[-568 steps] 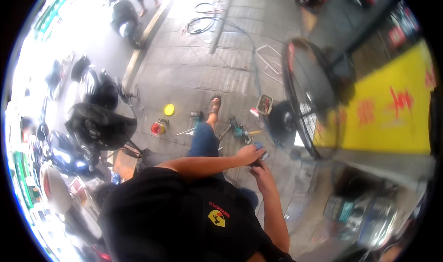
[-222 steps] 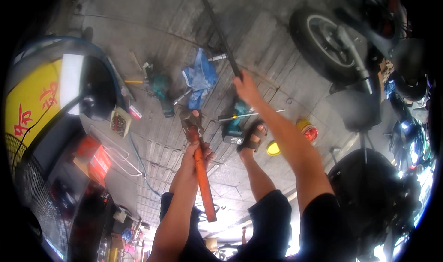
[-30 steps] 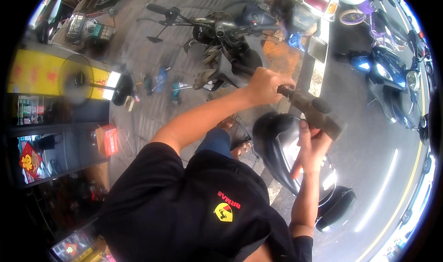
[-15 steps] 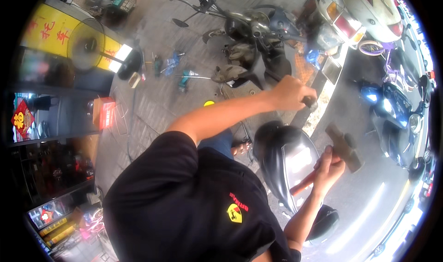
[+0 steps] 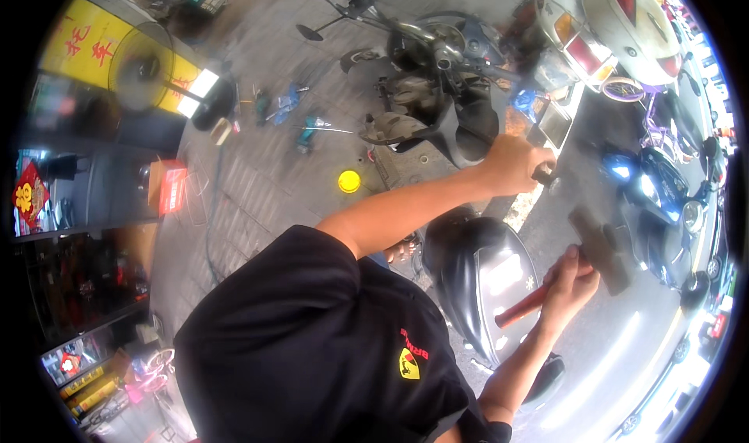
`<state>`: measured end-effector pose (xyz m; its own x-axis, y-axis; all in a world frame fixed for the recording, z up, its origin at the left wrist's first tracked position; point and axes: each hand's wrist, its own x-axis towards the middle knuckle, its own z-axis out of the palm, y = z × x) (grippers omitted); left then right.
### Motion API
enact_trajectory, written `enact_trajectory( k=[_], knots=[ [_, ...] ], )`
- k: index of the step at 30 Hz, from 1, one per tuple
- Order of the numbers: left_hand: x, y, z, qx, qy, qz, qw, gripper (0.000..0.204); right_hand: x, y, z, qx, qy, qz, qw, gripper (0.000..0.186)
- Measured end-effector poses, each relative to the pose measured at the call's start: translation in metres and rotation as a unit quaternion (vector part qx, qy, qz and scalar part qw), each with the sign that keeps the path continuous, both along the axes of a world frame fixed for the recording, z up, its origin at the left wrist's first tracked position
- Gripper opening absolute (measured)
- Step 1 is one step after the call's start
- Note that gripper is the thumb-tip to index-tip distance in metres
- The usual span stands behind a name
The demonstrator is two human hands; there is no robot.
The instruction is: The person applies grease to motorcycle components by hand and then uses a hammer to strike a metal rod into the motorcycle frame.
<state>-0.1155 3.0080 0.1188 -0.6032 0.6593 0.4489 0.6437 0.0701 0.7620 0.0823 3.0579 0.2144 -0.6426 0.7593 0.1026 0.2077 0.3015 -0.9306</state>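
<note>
My left hand (image 5: 513, 165) is wrapped round a dark metal rod (image 5: 548, 176); its blunt end sticks out beyond the fist. The rod's other end, partly hidden by the hand, lies toward the partly stripped scooter (image 5: 458, 127). My right hand (image 5: 572, 285) grips a hammer (image 5: 599, 252) by its reddish-brown handle, close under the heavy, slightly blurred head. The hammer is held up to the right of the rod, apart from it. Below both hands is a black scooter seat (image 5: 466, 260).
Screwdriver-like tools and a teal-handled tool (image 5: 308, 135) lie on the paving beside a yellow round lid (image 5: 349, 181). A standing fan (image 5: 144, 69) and a red-white box (image 5: 170, 187) are at left. Parked scooters (image 5: 663, 201) line the road at right.
Both hands have shifted right with the rod and the hammer. My left forearm no longer covers the yellow lid, and the view has moved slightly.
</note>
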Motion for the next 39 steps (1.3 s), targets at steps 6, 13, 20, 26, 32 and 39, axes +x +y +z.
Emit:
enact_trajectory(
  k=[6, 13, 20, 26, 32, 39],
  knots=[
    [-0.008, -0.002, -0.001, -0.003, 0.006, 0.008, 1.000, 0.036, -0.027, 0.006, -0.011, -0.007, -0.099, 0.048, 0.994, 0.024],
    [-0.006, -0.007, -0.007, 0.000, 0.001, -0.002, 1.000, 0.031, 0.000, 0.025, 0.098, 0.145, 0.243, -0.057, 0.957, 0.030],
    [0.022, 0.002, 0.033, 0.024, 0.007, -0.027, 0.999, 0.031, -0.022, 0.001, 0.050, 0.148, 0.093, -0.019, 0.984, 0.036],
    [0.017, 0.007, 0.025, 0.018, 0.011, -0.002, 1.000, 0.035, -0.017, 0.004, 0.024, 0.026, 0.086, 0.000, 0.996, 0.036],
    [0.004, 0.001, 0.007, 0.025, 0.004, 0.026, 0.999, 0.035, -0.010, 0.013, 0.018, 0.003, 0.056, 0.009, 0.998, 0.031],
    [0.002, 0.000, 0.010, 0.012, -0.023, 0.024, 0.999, 0.042, -0.028, 0.018, -0.019, 0.024, -0.027, 0.046, 0.998, 0.015]
  ],
)
